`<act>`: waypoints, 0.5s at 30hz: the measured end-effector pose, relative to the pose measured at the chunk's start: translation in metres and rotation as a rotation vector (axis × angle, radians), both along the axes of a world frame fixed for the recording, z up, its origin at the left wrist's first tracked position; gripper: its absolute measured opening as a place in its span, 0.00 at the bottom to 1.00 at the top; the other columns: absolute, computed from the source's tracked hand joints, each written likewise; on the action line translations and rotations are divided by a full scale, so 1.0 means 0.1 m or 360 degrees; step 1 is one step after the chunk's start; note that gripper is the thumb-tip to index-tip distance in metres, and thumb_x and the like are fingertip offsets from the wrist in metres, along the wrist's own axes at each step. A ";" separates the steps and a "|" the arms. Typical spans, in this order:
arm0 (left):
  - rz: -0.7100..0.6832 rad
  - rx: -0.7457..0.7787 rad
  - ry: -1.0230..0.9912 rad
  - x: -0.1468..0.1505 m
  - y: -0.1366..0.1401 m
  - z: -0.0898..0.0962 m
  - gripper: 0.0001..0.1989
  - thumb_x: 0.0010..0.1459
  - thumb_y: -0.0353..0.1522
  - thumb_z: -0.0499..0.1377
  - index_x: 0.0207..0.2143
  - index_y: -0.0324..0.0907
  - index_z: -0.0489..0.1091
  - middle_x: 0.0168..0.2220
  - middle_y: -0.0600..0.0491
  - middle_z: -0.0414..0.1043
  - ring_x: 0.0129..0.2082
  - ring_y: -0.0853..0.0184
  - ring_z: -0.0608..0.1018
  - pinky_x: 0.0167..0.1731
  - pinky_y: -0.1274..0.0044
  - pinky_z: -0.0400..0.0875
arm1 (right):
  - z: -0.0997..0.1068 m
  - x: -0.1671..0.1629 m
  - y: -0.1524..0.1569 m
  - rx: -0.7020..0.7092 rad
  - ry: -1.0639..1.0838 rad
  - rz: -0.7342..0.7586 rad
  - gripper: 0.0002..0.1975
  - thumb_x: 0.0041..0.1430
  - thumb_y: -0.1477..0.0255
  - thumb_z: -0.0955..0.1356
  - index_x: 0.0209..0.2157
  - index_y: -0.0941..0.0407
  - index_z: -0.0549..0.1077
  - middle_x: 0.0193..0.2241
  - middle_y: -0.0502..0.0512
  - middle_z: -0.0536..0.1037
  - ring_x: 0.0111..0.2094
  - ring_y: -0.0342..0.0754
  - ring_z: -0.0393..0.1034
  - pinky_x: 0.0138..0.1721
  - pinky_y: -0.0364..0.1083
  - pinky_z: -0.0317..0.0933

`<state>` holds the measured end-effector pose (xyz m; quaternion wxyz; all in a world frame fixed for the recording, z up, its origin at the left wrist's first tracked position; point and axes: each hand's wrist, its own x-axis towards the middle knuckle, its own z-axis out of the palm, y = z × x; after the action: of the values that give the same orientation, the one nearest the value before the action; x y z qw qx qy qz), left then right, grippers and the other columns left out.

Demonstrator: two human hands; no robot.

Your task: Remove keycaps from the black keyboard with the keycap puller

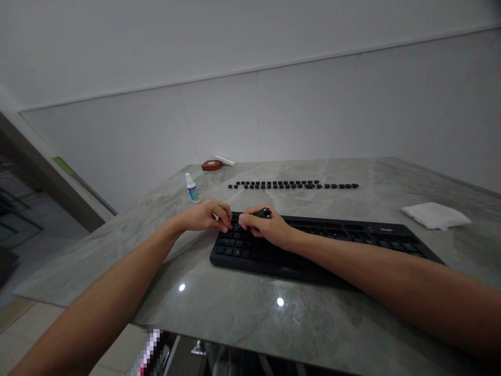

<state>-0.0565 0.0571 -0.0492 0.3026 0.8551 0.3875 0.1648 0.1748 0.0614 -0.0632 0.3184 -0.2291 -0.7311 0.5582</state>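
A black keyboard (pixel 274 263) lies on the grey marbled table, partly covered by my right forearm. My left hand (pixel 209 215) is at its upper left corner, fingers curled and thumb and fingertips pinched together on the keys there. Whatever sits between those fingertips is too small to make out. Just to the right, my right hand (pixel 270 227) is closed around a black handheld tool (pixel 263 213), its rear end poking out above the fist. The tool's working end is hidden by the fingers. Farther back, loose black keycaps (pixel 289 185) stand in two rows.
A small white spray bottle (pixel 192 189) with a blue label stands left of the keycaps. Behind it lie a brown case (pixel 211 165) and a white flat object (pixel 225 161). A folded white cloth or tissue (pixel 435 215) rests at the right. The wall borders the table's back edge.
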 end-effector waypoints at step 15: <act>-0.0045 0.0168 0.0060 0.02 -0.01 0.01 0.04 0.54 0.29 0.64 0.32 0.40 0.79 0.28 0.52 0.73 0.27 0.72 0.73 0.29 0.82 0.67 | 0.07 0.00 -0.06 -0.0004 0.0131 -0.0027 0.17 0.47 0.63 0.66 0.13 0.57 0.64 0.11 0.46 0.57 0.18 0.40 0.51 0.22 0.44 0.43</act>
<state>-0.0547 0.0559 -0.0477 0.2519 0.8783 0.3717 0.1644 0.1747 0.0551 -0.0561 0.3525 -0.2126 -0.7147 0.5654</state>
